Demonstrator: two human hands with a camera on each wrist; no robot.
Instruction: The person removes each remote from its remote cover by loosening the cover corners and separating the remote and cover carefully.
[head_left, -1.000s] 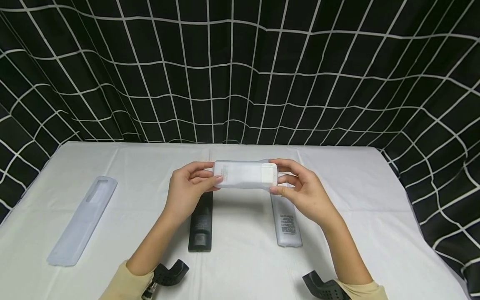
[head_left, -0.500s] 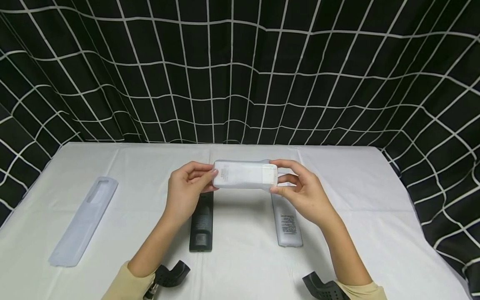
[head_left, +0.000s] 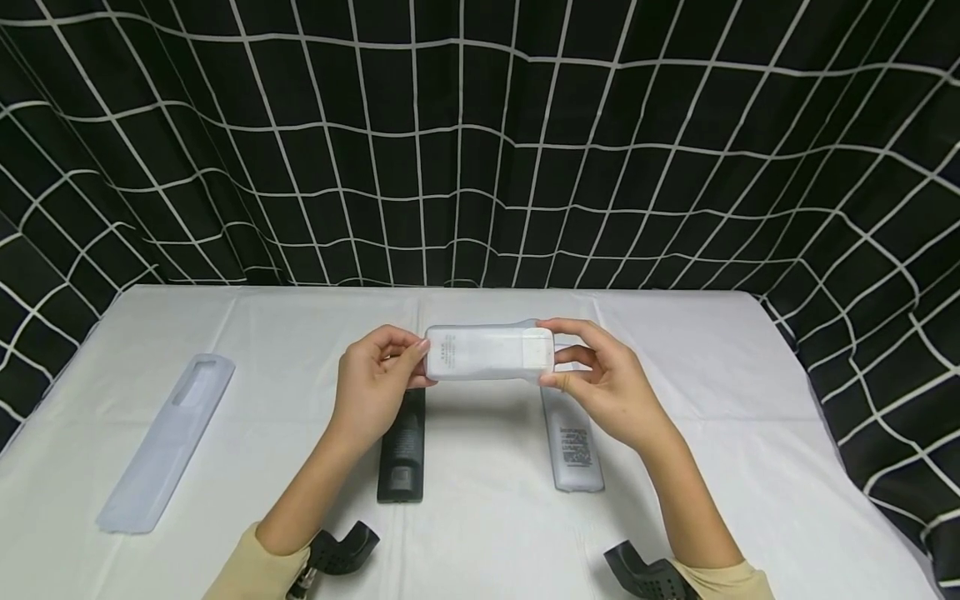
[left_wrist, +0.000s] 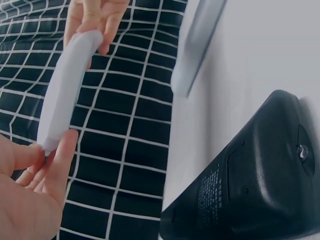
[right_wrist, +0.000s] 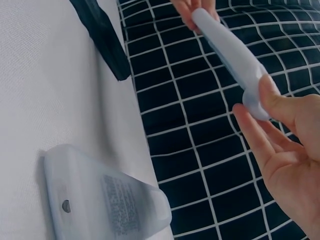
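Note:
Level above the table, a white remote control in a translucent cover is held lengthwise between both hands, its printed back facing up. At its left end my left hand pinches it, the thumb at the corner. My right hand grips the wider right end between thumb and fingers. Below the left hand lies a black remote control, back up, partly hidden by that hand. Under the right hand rests a pale remote control in a translucent cover, with its printed label showing and its far end hidden in the head view.
An elongated translucent remote cover with a cut-out window lies at the table's left. White cloth covers the table. A black curtain with white grid lines hangs behind it and down both sides.
My left thumb has slid left, off the print to the corner of the held remote control. Its left end has dipped slightly. The right hand and the things on the table stay put.

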